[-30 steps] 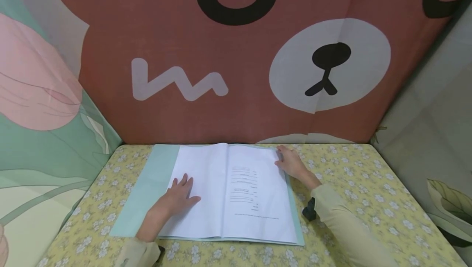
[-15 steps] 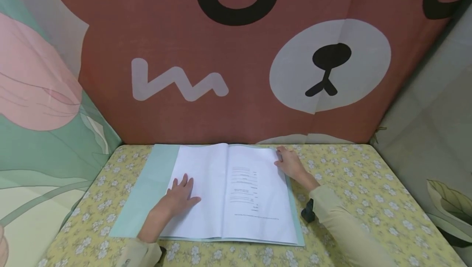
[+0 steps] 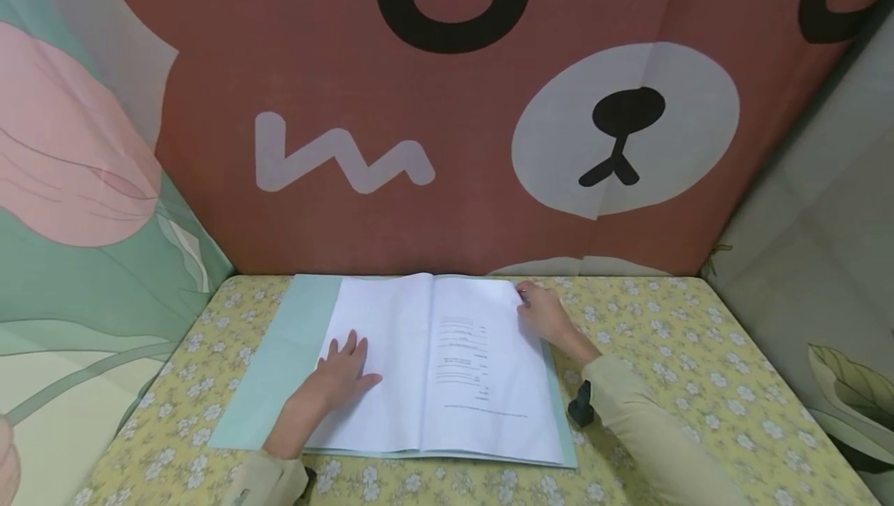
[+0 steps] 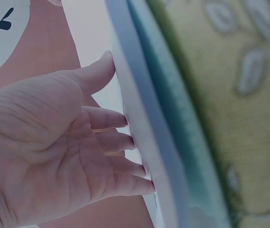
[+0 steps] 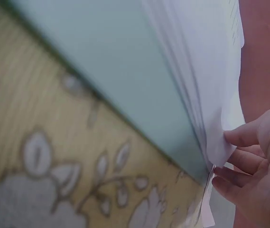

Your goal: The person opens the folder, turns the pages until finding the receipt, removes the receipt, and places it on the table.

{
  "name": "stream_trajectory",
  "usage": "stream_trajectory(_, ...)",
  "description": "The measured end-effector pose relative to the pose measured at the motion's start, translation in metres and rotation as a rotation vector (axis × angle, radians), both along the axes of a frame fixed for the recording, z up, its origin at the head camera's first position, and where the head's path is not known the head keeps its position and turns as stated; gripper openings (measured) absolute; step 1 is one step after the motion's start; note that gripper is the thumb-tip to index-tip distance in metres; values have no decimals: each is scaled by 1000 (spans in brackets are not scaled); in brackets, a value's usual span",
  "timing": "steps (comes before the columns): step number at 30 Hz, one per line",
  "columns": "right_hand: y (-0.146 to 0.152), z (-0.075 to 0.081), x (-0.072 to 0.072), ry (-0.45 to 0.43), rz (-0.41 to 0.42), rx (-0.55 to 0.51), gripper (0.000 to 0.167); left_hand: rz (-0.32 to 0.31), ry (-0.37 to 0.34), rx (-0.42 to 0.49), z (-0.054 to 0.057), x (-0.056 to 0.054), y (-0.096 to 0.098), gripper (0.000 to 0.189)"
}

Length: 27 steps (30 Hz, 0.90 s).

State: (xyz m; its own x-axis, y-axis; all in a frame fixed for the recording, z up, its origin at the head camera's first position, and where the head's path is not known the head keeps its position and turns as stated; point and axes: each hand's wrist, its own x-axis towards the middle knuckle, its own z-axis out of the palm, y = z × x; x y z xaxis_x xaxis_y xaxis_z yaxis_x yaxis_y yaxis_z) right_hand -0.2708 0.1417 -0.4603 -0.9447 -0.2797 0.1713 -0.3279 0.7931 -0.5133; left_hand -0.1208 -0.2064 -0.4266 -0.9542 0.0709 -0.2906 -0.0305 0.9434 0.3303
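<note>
Open on the table lies a light green folder (image 3: 261, 382) with white pages inside it. Its left page (image 3: 391, 351) looks blank, while the right page (image 3: 489, 432) carries printed lines that face away from me. With fingers spread, my left hand (image 3: 334, 383) rests on the left page; the left wrist view shows its fingertips (image 4: 120, 120) touching the paper. At the far right corner my right hand (image 3: 552, 318) pinches the page. The right wrist view shows the lifted page corner (image 5: 218, 142) between thumb and fingers, with more sheets and the green cover (image 5: 125, 71) below.
A yellow floral cloth (image 3: 698, 382) covers the table around the folder. A wall hanging with a bear print (image 3: 461, 227) stands right behind the table's far edge. Printed fabric walls (image 3: 84, 289) close in both sides.
My right hand has shifted slightly left, and the page's far right corner now bends up in its fingers. The left hand stays in place on the left page.
</note>
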Motion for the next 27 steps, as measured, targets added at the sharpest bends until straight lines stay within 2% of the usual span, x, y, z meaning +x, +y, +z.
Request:
stream_trajectory(5, -3, 1, 1, 73, 24, -8, 23, 0, -2, 4, 1, 1, 0, 72)
stream_trajectory(10, -5, 3, -1, 54, 4, -53, 20, -6, 5, 11, 0, 2, 0, 72)
stream_trajectory(13, -5, 8, 1, 20, -18, -116, 22, -9, 9, 9, 0, 2, 0, 71)
stream_trajectory(18, -7, 18, 0, -51, -123, -257, 26, -1, 6, 5, -1, 2, 0, 72)
stream_trajectory(24, -8, 28, -5, -200, -288, -415, 49, 9, -1, 5, -3, 1, 0, 72)
stream_trajectory(27, -10, 31, -9, -251, -331, -460, 56, 10, -2, 0, -4, 0, 0, 72)
